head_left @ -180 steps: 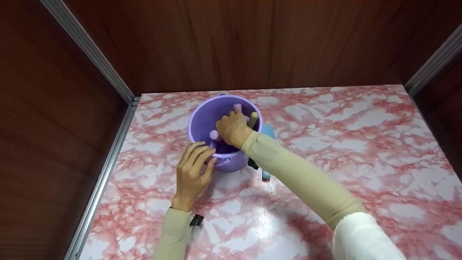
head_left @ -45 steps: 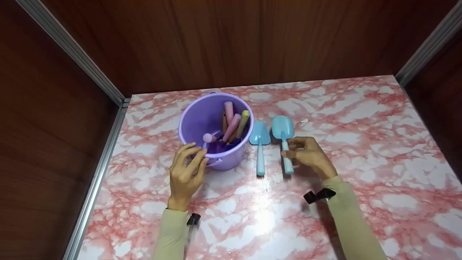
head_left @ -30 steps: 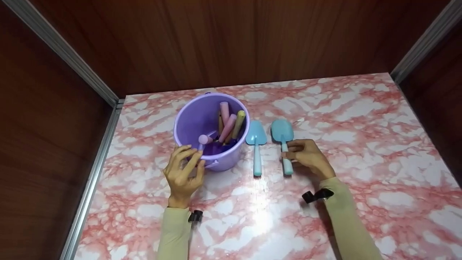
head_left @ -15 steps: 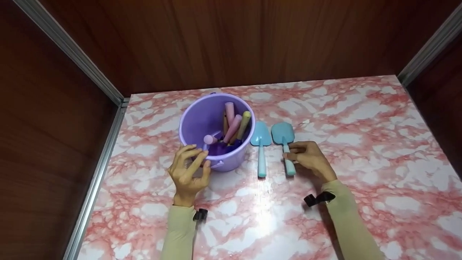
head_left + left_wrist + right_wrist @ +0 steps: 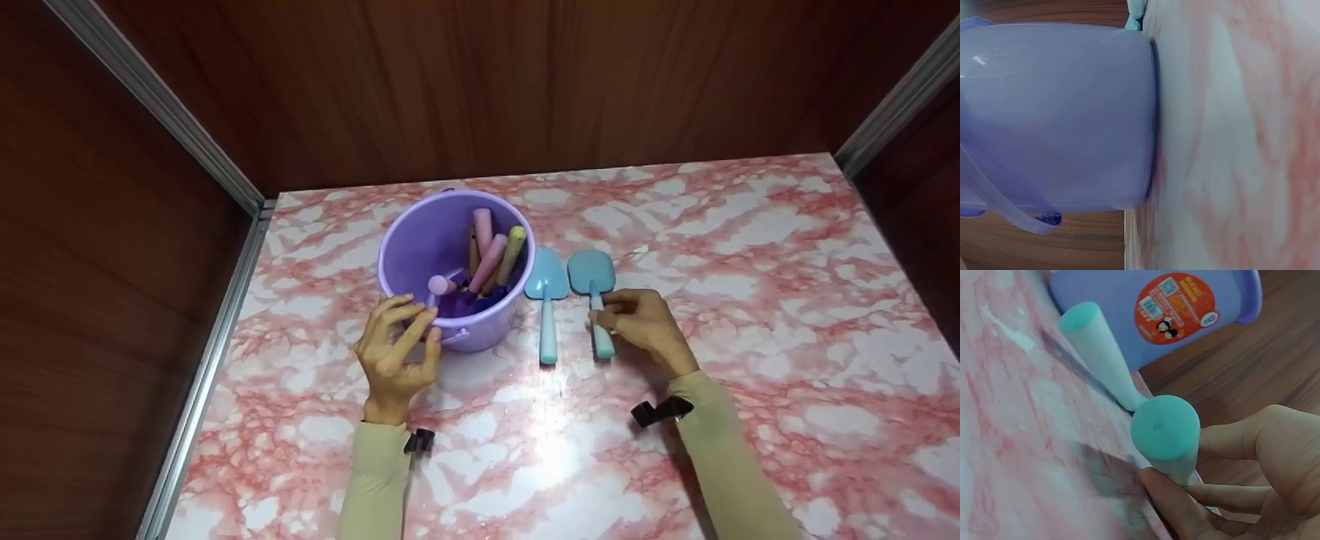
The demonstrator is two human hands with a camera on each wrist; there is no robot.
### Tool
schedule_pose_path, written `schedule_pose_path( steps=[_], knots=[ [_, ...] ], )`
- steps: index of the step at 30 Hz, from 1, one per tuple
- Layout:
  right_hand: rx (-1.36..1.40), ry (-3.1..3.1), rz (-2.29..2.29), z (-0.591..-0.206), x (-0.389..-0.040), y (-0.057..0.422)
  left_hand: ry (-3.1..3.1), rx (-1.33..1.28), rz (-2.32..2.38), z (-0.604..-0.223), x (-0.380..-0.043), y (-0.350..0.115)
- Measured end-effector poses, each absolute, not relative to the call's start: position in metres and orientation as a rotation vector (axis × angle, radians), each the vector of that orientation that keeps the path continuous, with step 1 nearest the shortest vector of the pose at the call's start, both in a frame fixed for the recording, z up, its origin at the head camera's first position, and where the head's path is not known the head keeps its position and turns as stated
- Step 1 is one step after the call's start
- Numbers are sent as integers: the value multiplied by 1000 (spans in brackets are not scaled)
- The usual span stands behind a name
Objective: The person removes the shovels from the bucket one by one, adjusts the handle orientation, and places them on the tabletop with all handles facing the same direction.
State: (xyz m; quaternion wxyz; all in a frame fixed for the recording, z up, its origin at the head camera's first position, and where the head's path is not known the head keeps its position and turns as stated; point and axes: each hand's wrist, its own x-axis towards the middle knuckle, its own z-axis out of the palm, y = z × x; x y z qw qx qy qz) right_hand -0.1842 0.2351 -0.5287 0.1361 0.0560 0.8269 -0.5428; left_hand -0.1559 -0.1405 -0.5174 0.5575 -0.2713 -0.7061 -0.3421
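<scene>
- Dark wood-grain panels [image 5: 480, 82] seen at the back and both sides; grey metal strips [image 5: 161, 112] set along the corners.
- Desk [image 5: 757, 315], red-and-white marbled, glossy; a bright reflection thrown at the near middle.
- Purple bucket [image 5: 480, 334] stood upright on the desk, left of centre. Its carrying strap [image 5: 994, 198] is shown hanging at the outside wall in the left wrist view.
- Pale green sleeves [image 5: 727, 450] worn on both forearms.
- Held shovel [image 5: 592, 271], blue-green blade, paler handle: located right of the bucket, blade pointed away from the wearer. Whether the blade is touching the desk cannot be told.
- Second shovel [image 5: 547, 277], similar, laid just beside the bucket, between it and the held one; the two roughly parallel, blades near each other.
- Left hand [image 5: 394, 360]: loosely spread, fingers slightly bent, fingertips rested on the bucket's near-left rim; nothing clasped.
- Right hand [image 5: 645, 322]: nearly closed, shovel handle pinched between thumb and fingers.
- Pink handles [image 5: 487, 264] and a yellow-tipped handle [image 5: 511, 256] leaned inside the bucket, mostly at its right; lower ends poorly seen.
- Black wrist devices [image 5: 671, 410] worn at both cuffs.
- Orange label [image 5: 1176, 308] stuck on the bucket's wall.
</scene>
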Motion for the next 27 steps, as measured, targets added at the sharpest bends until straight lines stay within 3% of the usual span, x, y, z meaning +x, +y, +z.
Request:
schedule_pose_path(
  steps=[18,27],
  knots=[
    [141,2509,-1511,-533,-185,231,-1624,-637,-725,-514,-159,-143],
    [-202,2830,-1538,-505,-193,224,-1644,-635,-653,-516,-165,-143]
  ],
)
